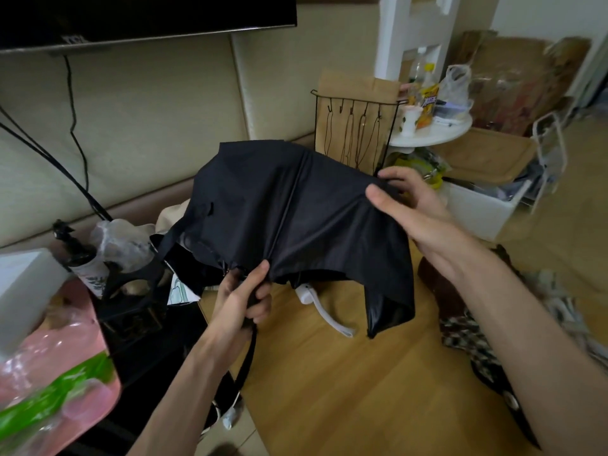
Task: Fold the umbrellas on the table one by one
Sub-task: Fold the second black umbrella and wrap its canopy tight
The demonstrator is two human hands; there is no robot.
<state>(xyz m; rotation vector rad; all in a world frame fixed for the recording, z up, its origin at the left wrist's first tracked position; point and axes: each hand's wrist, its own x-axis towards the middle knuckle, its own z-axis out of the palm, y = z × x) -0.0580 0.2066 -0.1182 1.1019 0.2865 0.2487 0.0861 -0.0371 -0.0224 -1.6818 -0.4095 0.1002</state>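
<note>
A black umbrella [296,209] is held up in the middle of the frame, its canopy loose and half collapsed, with one flap hanging down toward the lower right. The left hand [243,301] is just below centre, its fingers [261,291] curled tight around the dark handle where the canopy edges gather. The right hand [418,209], right of centre, pinches the canopy's far edge between thumb and fingers and holds the cloth stretched out.

Under the umbrella a white object with a strap [316,307] lies on a wooden surface; whether that surface is a tabletop or the floor cannot be told. A checked fabric [467,337] lies at the right. A television [131,14] fills the upper left, a wire rack [352,126] and a round white side table [437,134] stand at the upper right, and a pink bag [75,340] sits at the lower left.
</note>
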